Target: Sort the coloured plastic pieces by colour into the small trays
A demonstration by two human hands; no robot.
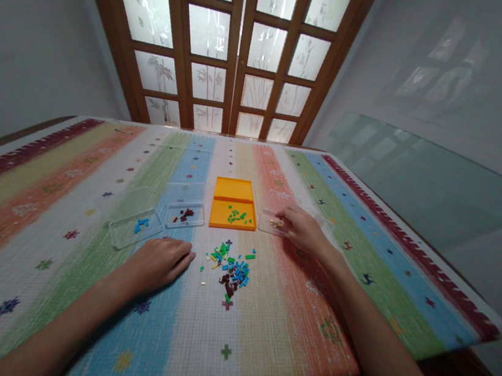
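Observation:
A small pile of loose coloured bricks (232,266), green, blue, dark red and yellow, lies on the striped tablecloth between my hands. My left hand (160,260) rests flat on the cloth just left of the pile, fingers stretched out, holding nothing. My right hand (302,227) reaches over a clear tray (266,226) with a few yellow pieces, fingers curled at its edge; whether they pinch a piece is hidden. An orange tray (234,199) holds green pieces. Two clear trays hold dark red pieces (185,214) and blue pieces (135,228).
The table (70,189) is covered by a cloth with coloured stripes and small star marks. Its right edge (430,261) runs diagonally close to a wall. Wooden doors with frosted glass (239,51) stand beyond the far edge.

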